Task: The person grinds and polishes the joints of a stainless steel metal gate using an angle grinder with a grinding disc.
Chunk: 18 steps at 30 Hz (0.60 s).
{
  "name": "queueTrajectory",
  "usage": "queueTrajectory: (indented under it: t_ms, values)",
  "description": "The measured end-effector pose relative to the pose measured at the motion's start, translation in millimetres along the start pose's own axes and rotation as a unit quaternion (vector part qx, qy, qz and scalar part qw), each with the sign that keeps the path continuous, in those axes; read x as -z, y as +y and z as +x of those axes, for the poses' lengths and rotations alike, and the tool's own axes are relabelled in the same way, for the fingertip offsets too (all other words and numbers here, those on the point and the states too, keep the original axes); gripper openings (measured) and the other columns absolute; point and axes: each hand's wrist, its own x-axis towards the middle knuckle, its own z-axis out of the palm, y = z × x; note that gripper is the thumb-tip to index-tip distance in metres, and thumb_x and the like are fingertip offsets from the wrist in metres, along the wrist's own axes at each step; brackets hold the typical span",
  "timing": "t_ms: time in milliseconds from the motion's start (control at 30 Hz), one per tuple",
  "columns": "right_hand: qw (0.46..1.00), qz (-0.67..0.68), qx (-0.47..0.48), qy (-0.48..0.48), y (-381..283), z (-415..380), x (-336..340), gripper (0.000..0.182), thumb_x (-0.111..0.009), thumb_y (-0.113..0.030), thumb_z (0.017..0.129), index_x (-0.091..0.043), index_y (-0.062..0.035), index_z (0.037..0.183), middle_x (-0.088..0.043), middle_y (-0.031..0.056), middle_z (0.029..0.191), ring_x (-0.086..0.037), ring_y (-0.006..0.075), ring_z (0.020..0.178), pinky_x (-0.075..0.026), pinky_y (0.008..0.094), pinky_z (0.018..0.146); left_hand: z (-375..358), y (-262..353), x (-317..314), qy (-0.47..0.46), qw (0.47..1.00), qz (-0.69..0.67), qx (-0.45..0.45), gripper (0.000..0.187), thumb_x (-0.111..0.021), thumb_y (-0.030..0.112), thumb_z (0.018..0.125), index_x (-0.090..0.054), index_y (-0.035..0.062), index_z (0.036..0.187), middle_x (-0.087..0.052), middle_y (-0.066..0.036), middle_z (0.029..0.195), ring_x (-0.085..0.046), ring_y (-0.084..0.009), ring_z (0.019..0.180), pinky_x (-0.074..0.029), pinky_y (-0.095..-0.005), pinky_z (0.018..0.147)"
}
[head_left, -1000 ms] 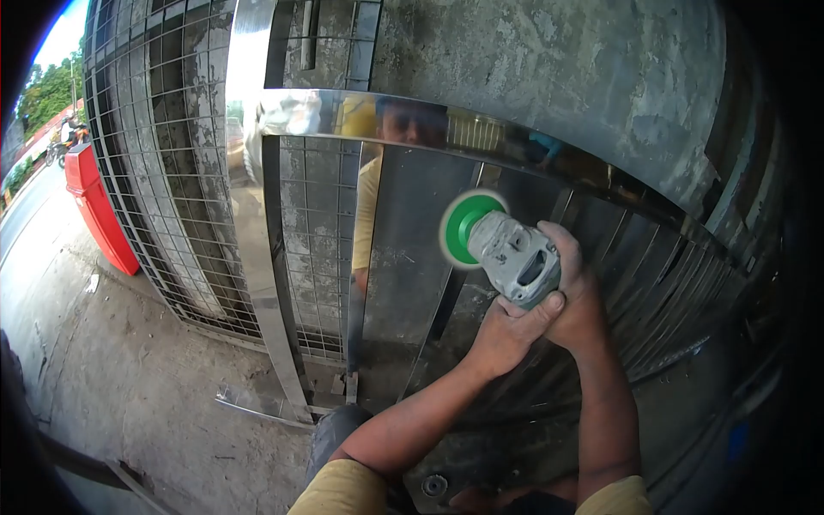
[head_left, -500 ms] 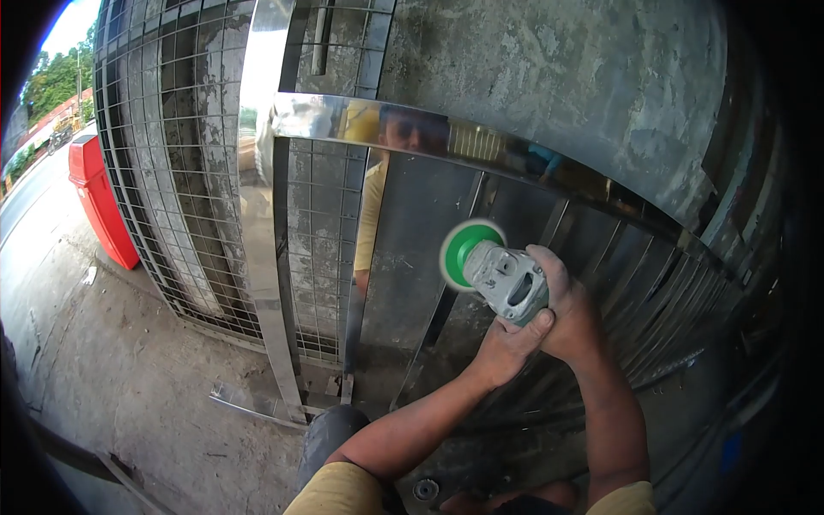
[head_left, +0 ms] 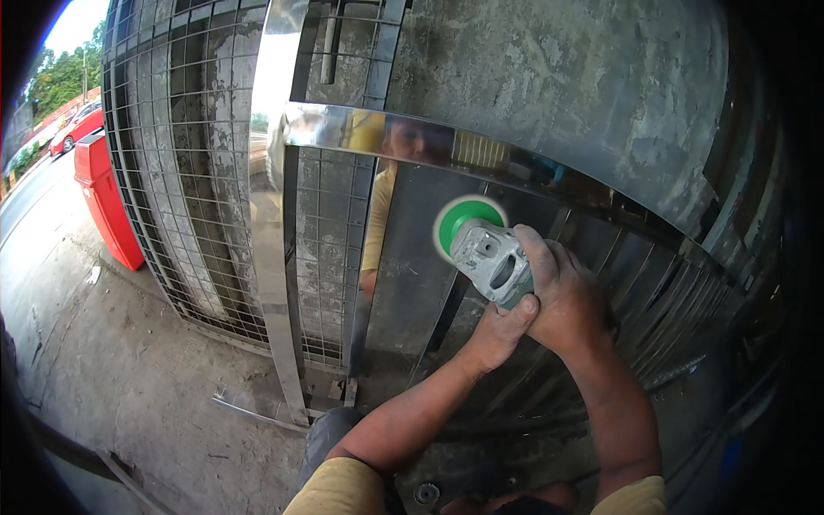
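Note:
Both my hands are wrapped round an angle grinder (head_left: 487,257) with a grey, dusty gear head and a green disc (head_left: 457,225) with a pale, blurred rim. From below, my left hand (head_left: 500,333) grips its body, the thumb lying up along the side. My right hand (head_left: 566,292) closes over the body from the right, its fingers dusty. The disc is close below the polished top rail (head_left: 326,127) of a metal gate frame, overlapping the dark bars behind it. A shiny upright post (head_left: 273,225) stands left of the grinder.
Wire mesh (head_left: 219,163) covers the left side, against a worn concrete wall (head_left: 549,77). A red bin (head_left: 107,202) stands beyond it, with a red car (head_left: 75,133) on the road. A metal strip (head_left: 257,414) and a small round part (head_left: 426,493) lie on the floor (head_left: 129,378).
Both hands and the grinder have moved up and slightly left, bringing the disc nearer the top rail. A red car now shows on the road. The view has shifted a little.

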Motion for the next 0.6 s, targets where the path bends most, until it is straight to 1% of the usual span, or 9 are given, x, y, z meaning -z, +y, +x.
queueTrajectory:
  t_ms: [33, 100, 200, 267, 333, 433, 533, 600]
  values:
    - [1.000, -0.002, 0.005, 0.009, -1, 1, -2, 0.079, -0.074, -0.021, 0.073, -0.038, -0.0178, 0.143, -0.061, 0.0154, 0.100, -0.063, 0.0415, 0.092, -0.053, 0.0518, 0.081, 4, 3, 3, -0.012, 1.000, 0.005, 0.011, 0.083, -0.065, 0.058, 0.092, -0.040, 0.0014, 0.147, -0.049, -0.009, 0.143, -0.043, -0.0194, 0.134, -0.031, -0.0340, 0.114]
    - [1.000, 0.011, -0.008, 0.001, -4, 13, 9, 0.077, -0.073, -0.021, 0.074, -0.038, -0.0175, 0.143, -0.061, 0.0155, 0.102, -0.063, 0.0418, 0.094, -0.053, 0.0520, 0.081, 13, 16, 4, -0.032, 0.999, 0.012, 0.038, 0.083, -0.065, 0.058, 0.092, -0.040, 0.0013, 0.147, -0.049, -0.009, 0.143, -0.043, -0.0201, 0.135, -0.031, -0.0339, 0.114]
    - [1.000, 0.010, -0.028, -0.009, -8, 11, 10, 0.077, -0.073, -0.020, 0.075, -0.039, -0.0161, 0.143, -0.061, 0.0160, 0.104, -0.063, 0.0422, 0.095, -0.053, 0.0522, 0.081, 10, 12, 1, -0.003, 0.999, 0.003, 0.036, 0.081, -0.067, 0.056, 0.092, -0.041, 0.0014, 0.147, -0.051, -0.008, 0.142, -0.044, -0.0199, 0.133, -0.032, -0.0340, 0.113]
    - [0.999, 0.023, -0.032, -0.003, -7, -1, 3, 0.077, -0.074, -0.020, 0.074, -0.039, -0.0147, 0.143, -0.061, 0.0167, 0.106, -0.063, 0.0424, 0.096, -0.052, 0.0522, 0.081, 3, 2, 5, -0.019, 0.999, 0.004, 0.036, 0.078, -0.067, 0.053, 0.093, -0.042, 0.0016, 0.146, -0.051, -0.007, 0.141, -0.045, -0.0192, 0.132, -0.033, -0.0341, 0.113]
    - [0.998, 0.060, -0.027, 0.003, -6, -22, -9, 0.077, -0.074, -0.021, 0.074, -0.039, -0.0132, 0.143, -0.061, 0.0174, 0.107, -0.063, 0.0427, 0.096, -0.052, 0.0523, 0.081, -15, -6, 7, -0.019, 0.999, 0.006, 0.041, 0.073, -0.069, 0.048, 0.093, -0.044, 0.0028, 0.145, -0.052, -0.006, 0.140, -0.046, -0.0182, 0.130, -0.034, -0.0348, 0.112]
    - [0.999, 0.047, 0.004, -0.018, -17, -54, -28, 0.076, -0.073, -0.021, 0.075, -0.039, -0.0117, 0.142, -0.061, 0.0182, 0.107, -0.063, 0.0423, 0.093, -0.052, 0.0525, 0.078, -56, -38, 27, -0.011, 0.998, -0.006, 0.060, 0.074, -0.070, 0.050, 0.092, -0.045, 0.0040, 0.144, -0.053, -0.006, 0.139, -0.047, -0.0190, 0.130, -0.034, -0.0356, 0.112]
    - [0.999, 0.002, 0.006, -0.045, -33, -91, -53, 0.073, -0.072, -0.020, 0.076, -0.040, -0.0116, 0.142, -0.061, 0.0181, 0.107, -0.063, 0.0413, 0.089, -0.052, 0.0525, 0.075, -97, -69, 53, 0.002, 0.999, 0.018, 0.042, 0.075, -0.072, 0.050, 0.090, -0.047, 0.0047, 0.143, -0.054, -0.007, 0.137, -0.048, -0.0198, 0.129, -0.035, -0.0364, 0.111]
    - [0.999, 0.020, -0.011, -0.028, -36, -115, -70, 0.073, -0.071, -0.020, 0.076, -0.040, -0.0108, 0.142, -0.061, 0.0180, 0.106, -0.063, 0.0409, 0.086, -0.052, 0.0520, 0.074, -112, -77, 65, -0.026, 0.997, 0.030, 0.072, 0.076, -0.074, 0.051, 0.088, -0.047, 0.0043, 0.142, -0.055, -0.007, 0.136, -0.049, -0.0203, 0.128, -0.036, -0.0369, 0.111]
